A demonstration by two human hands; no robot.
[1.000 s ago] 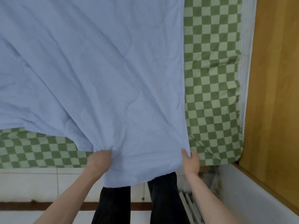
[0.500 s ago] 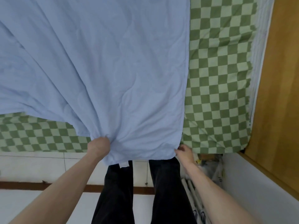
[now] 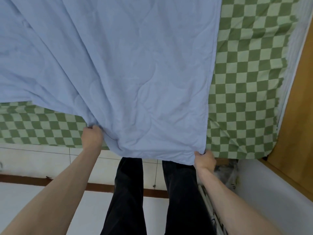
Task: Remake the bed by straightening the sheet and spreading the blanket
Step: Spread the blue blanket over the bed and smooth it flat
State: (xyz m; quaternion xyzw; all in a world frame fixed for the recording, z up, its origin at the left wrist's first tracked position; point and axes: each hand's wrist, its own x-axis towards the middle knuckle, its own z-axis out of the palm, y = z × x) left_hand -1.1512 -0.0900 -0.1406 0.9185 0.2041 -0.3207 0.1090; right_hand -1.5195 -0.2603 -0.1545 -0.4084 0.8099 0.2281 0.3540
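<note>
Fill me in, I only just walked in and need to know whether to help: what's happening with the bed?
A person stands at the edge of the bed, spreading a light blue blanket over the green checkered sheet. The left hand grips a bunched fold of the near edge; the right hand pinches the near corner. The blanket is creased, and the sheet shows bare along the right side and near left.

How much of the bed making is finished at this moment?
Done: the checkered sheet looks mostly flat. In hand: the left hand and right hand grip the near edge of the blue blanket. Left: the blanket lies bunched and creased, with sheet uncovered at the right and near left, so it needs spreading.
</note>
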